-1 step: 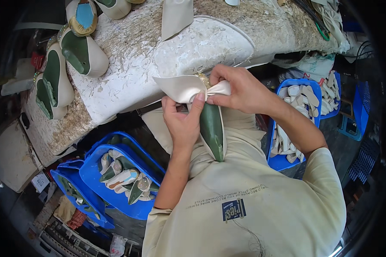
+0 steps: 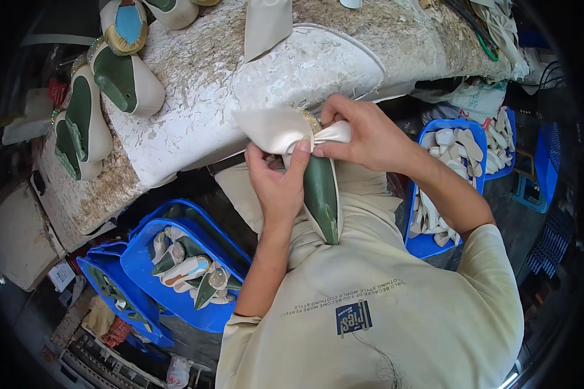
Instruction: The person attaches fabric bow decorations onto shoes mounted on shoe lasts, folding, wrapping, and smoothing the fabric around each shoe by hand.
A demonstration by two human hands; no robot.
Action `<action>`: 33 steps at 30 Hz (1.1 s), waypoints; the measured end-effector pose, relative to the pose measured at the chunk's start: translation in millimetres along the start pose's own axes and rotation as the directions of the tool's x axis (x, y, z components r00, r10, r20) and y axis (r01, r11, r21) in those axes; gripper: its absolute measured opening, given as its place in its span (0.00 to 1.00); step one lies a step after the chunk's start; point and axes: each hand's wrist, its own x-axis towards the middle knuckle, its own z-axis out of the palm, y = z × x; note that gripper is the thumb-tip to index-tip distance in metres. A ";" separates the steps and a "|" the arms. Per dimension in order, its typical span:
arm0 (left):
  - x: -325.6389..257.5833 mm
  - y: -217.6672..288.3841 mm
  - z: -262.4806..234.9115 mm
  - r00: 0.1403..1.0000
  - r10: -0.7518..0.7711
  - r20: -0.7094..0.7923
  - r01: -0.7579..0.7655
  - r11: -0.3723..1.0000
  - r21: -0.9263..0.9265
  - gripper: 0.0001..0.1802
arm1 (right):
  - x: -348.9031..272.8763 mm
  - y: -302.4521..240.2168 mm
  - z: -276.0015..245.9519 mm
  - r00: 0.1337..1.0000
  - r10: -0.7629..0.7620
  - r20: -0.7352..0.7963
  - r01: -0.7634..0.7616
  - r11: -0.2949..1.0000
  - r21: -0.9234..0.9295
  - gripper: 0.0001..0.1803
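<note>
A cream shoe upper point(image 2: 271, 131) with a green shoe last point(image 2: 322, 198) lies over my lap, its pointed toe toward me. My left hand point(image 2: 277, 178) is closed on the shoe, the thumb pressing the cream material beside the last. Between the thumb and fingers of my right hand point(image 2: 365, 133) is a gathered cream strip point(image 2: 334, 134) of the upper. A glittering gold band point(image 2: 311, 122) shows between the hands. The wide flap on the left stands out from the shoe and is blurred at its edge.
Ahead is a worn, flaking white bench point(image 2: 194, 84). Several shoes on green lasts point(image 2: 113, 78) stand at its left. A blue bin point(image 2: 169, 259) of shoes sits at lower left. Another blue bin point(image 2: 435, 249) at right holds pale shoe parts. A cream piece point(image 2: 268, 29) rests on the bench.
The wide cream flap has shifted slightly up and is now blurred by motion. Both hands have moved a touch to the right and keep their hold.
</note>
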 end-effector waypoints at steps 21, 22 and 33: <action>-91.3 11.0 -10.8 0.873 0.026 0.488 0.455 0.321 -0.831 0.39 | -105.2 -57.9 39.3 0.897 -0.081 -0.434 0.246 0.908 0.340 0.09; -95.9 10.4 -7.0 0.891 0.032 0.452 0.420 0.319 -0.850 0.41 | -107.3 -58.7 41.5 0.900 -0.061 -0.431 0.239 0.897 0.372 0.09; -82.6 17.7 2.6 0.764 0.262 0.590 0.460 0.421 -0.782 0.38 | -118.3 -82.3 49.5 0.756 -0.469 -0.456 0.524 0.852 -0.006 0.08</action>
